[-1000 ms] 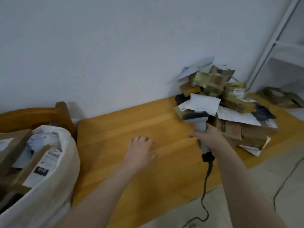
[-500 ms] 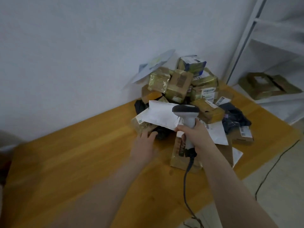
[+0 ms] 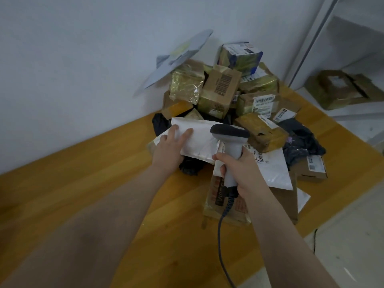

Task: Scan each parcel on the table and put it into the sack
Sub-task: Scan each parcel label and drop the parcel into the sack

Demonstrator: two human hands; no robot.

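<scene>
A heap of parcels (image 3: 222,88), brown boxes and grey and black mailers, lies on the wooden table (image 3: 93,175) against the wall. My left hand (image 3: 168,148) holds the left end of a white padded envelope (image 3: 204,140) at the heap's front, fingers on top and thumb hidden beneath. My right hand (image 3: 243,169) grips the handle of a grey barcode scanner (image 3: 230,135), whose head sits just above the envelope's right part. The sack is out of view.
The scanner's cable (image 3: 221,235) hangs off the table's front edge. A flat brown box (image 3: 226,202) lies under my right wrist. A white shelf unit (image 3: 340,88) with more cardboard parcels stands at the right. A grey mailer (image 3: 176,59) leans on the wall.
The view has swung right, away from the sack. My left hand moved from the bare table onto the white envelope and took hold of it. The scanner stayed in my right hand.
</scene>
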